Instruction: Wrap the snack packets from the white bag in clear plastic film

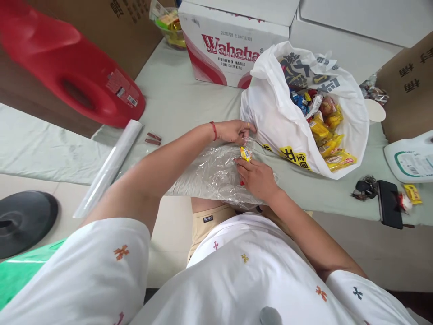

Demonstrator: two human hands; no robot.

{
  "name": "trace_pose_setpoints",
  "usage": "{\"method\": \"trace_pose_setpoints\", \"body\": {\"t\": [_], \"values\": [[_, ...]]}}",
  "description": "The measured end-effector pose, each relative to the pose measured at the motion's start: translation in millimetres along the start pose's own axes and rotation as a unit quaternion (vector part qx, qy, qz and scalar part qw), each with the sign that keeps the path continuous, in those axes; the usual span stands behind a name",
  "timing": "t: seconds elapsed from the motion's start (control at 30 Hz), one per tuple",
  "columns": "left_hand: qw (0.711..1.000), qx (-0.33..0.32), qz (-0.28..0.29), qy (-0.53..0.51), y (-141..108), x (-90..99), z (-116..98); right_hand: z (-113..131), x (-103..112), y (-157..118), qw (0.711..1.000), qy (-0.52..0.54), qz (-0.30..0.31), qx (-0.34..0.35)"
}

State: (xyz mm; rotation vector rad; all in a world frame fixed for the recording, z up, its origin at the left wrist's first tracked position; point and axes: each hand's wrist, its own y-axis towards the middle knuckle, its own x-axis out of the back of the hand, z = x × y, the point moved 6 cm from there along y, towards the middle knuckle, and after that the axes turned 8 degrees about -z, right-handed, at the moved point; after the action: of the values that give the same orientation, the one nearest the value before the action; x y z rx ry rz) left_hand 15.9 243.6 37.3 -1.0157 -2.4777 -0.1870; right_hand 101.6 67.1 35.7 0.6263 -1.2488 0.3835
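A crinkled sheet of clear plastic film [216, 174] lies along the table's front edge, under both hands. My left hand [235, 132] is at its far edge, with curled fingers pinching the film and the index finger reaching towards the white plastic bag [267, 117]. My right hand [257, 179] lies palm down over the film, fingers closed on a small yellow wrapped snack [245, 154] that sticks out beyond the fingertips. A bit of red shows beneath this hand; its palm side is hidden. Inside the standing white bag are several packaged snacks [326, 135].
At left are a red jug [84, 85], a film roll [108, 169] and small brown strips [153, 138]. Behind stand a Wahaha carton [219, 54] and a snack bowl [172, 34]. At right lie keys [365, 187], a phone [389, 203] and a white jug [411, 158].
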Motion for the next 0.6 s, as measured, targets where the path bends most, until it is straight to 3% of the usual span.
{"method": "trace_pose_setpoints", "body": {"t": [0.13,0.3,0.43,0.53,0.6], "values": [[0.994,-0.054,-0.032,0.088,-19,20.6,-21,-2,0,1,0.999,0.024,0.018,0.018],[0.984,-0.106,-0.102,0.105,-78,38.4,-29,2,-1,6,0.996,0.035,0.024,0.076],[0.981,-0.08,-0.158,0.085,-136,50.6,2,10,3,14,0.993,0.055,0.026,0.105],[0.972,-0.028,-0.218,0.085,-177,69.3,33,13,5,19,0.991,0.049,0.058,0.113],[0.961,-0.005,-0.259,0.098,-197,81.6,43,13,5,21,0.988,0.05,0.083,0.119]]}}
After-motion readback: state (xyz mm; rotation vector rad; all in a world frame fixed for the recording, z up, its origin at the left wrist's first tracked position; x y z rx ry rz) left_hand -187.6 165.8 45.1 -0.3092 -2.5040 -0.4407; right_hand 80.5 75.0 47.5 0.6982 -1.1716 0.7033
